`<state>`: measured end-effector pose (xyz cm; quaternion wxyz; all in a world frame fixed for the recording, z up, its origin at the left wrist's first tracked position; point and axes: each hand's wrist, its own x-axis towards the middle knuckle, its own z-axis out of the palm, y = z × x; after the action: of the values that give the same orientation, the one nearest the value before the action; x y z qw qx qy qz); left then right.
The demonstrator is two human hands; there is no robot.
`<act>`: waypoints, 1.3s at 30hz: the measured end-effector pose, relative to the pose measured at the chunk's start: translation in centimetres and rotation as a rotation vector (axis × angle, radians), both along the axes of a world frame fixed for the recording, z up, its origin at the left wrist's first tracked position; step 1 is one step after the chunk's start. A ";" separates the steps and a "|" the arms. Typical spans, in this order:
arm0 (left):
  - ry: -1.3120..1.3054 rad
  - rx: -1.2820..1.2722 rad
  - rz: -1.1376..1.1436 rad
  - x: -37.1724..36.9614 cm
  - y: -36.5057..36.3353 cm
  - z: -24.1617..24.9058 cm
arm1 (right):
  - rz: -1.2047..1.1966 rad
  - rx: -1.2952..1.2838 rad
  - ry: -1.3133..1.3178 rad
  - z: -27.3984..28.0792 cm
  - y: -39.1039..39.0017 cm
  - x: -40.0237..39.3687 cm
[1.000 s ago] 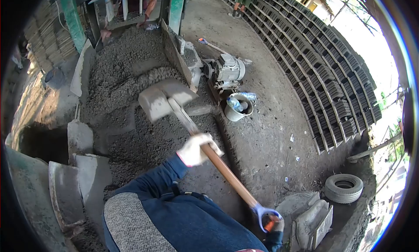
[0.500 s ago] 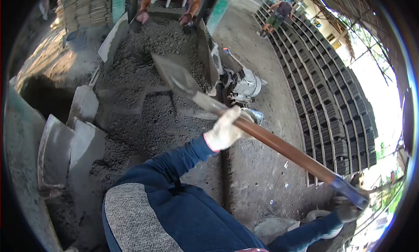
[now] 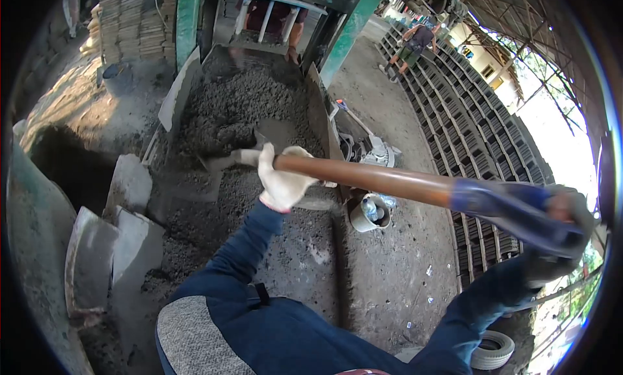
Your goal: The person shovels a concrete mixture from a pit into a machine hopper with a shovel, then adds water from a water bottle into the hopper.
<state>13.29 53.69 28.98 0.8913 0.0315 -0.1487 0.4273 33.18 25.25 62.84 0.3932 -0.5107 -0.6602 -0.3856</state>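
My left hand (image 3: 283, 183), in a whitish glove, is closed around the front of a shovel's brown wooden shaft (image 3: 370, 174). At the far right my right hand (image 3: 563, 229), in a dark glove, grips the shovel's blue D-shaped handle. Handle end high, the shovel slants down to the left. Its blade lies beyond my left hand, blurred and partly hidden, against the dark, damp gravelly mix (image 3: 243, 99). This mix is heaped in a trough between upright metal side plates (image 3: 180, 89).
Across the trough, a person's hand (image 3: 293, 53) hangs by a green frame (image 3: 354, 34). Right stand a motor (image 3: 379, 153), a bucket (image 3: 363, 222) holding a bottle, and long racks of blocks (image 3: 470, 109), with another person (image 3: 418, 42) beside them. A tire (image 3: 493, 350) lies lower right.
The shovel's handle end has risen with my right hand, and my left hand has shifted left. The blade has dropped toward the mix. The facing person's hands have moved from the heap's edge.
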 end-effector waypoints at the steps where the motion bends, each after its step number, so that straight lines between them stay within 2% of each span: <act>1: 0.118 -0.056 0.006 -0.3 2.6 -1.0 | -0.011 -0.018 -0.056 -2.3 1.4 -2.0; 2: 0.237 -0.114 0.014 -0.4 4.7 -2.1 | -0.159 -0.030 -0.198 -4.7 2.5 -3.6; 3: 0.311 -0.256 0.008 -0.2 6.4 -2.7 | -0.136 0.024 -0.101 -8.1 3.2 -3.4; 6: 0.434 -0.277 0.008 -0.3 10.6 -4.9 | -0.333 -0.035 0.321 -20.0 1.6 -0.2; 8: 0.509 -0.319 0.064 0.1 12.6 -5.7 | -0.287 -0.011 0.438 -28.9 1.2 1.4; 10: 0.605 -0.341 0.127 1.7 11.6 -6.5 | -0.409 -0.050 0.734 -38.9 -0.4 4.4; 11: 0.590 -0.265 0.122 2.1 9.4 -6.9 | -0.310 -0.024 1.225 -47.0 -2.4 9.0; 12: 0.596 -0.153 0.097 1.5 5.2 -4.9 | -0.225 0.132 1.707 -55.0 -4.4 13.6; 13: 0.539 -0.054 0.027 1.2 1.6 -4.6 | -0.232 -0.046 1.888 -55.4 -6.8 13.2; 14: 0.544 0.048 0.016 0.7 -2.4 -4.3 | -0.240 -0.258 2.046 -56.0 -9.3 13.0; 15: 0.545 0.132 -0.022 0.5 -5.6 -6.6 | -0.364 -0.343 2.116 -59.1 -12.0 14.2; 16: 0.529 0.120 -0.073 -0.1 -9.4 -7.8 | -0.496 -0.448 2.173 -61.1 -13.9 15.2; 18: 0.468 0.084 -0.065 -1.0 -16.2 -12.0 | -0.562 -0.616 2.249 -64.1 -17.7 17.0; 19: 0.553 -0.029 0.014 -1.9 -19.6 -12.6 | -0.606 -0.721 2.270 -64.8 -19.8 18.3; 20: 0.630 -0.134 0.089 -2.6 -22.5 -13.7 | -0.438 -0.778 2.449 -68.5 -22.2 21.7; 22: 0.672 -0.454 0.226 -3.8 -28.1 -15.6 | -0.411 -1.330 1.807 -72.8 -24.0 25.8; 23: 0.684 -0.645 0.304 -4.5 -30.4 -17.5 | -0.373 -1.461 1.711 -69.8 -22.5 25.8; 24: 0.655 -0.724 0.369 -5.3 -32.8 -19.2 | -0.329 -1.583 1.605 -66.0 -20.6 25.2; 26: 0.571 -0.866 0.491 -7.2 -36.8 -21.8 | -0.132 -1.750 1.476 -55.3 -15.2 21.8; 27: 0.569 -0.924 0.572 -8.0 -39.1 -22.1 | -0.031 -1.690 0.922 -50.3 -13.1 19.1; 29: 0.519 -1.070 0.708 -9.3 -42.7 -22.7 | 0.566 -1.430 0.763 -47.3 -9.1 16.4; 30: 0.451 -1.140 0.750 -10.2 -44.4 -22.9 | 0.689 -1.481 0.648 -45.0 -7.0 14.8; 31: 0.379 -1.201 0.764 -11.3 -45.8 -23.3 | 0.684 -1.655 0.631 -38.3 -6.2 9.9; 34: 0.281 -1.157 0.962 -14.2 -49.1 -24.8 | 1.107 -1.775 0.550 -33.2 -5.0 1.5; 36: 0.210 -1.088 1.047 -16.2 -50.9 -23.6 | 1.343 -1.591 0.104 -29.2 -6.2 -5.5; 37: 0.187 -1.016 1.086 -17.3 -51.9 -22.1 | 1.515 -1.308 -0.265 -27.5 -7.0 -9.7; 39: 0.151 -0.893 1.162 -19.2 -53.7 -20.1 | 1.586 -1.201 -0.526 -26.3 -10.3 -16.4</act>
<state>-5.92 -0.01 8.87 0.4570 -0.2316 0.1420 0.8470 16.76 14.96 36.59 0.0575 0.0604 -0.9566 0.2793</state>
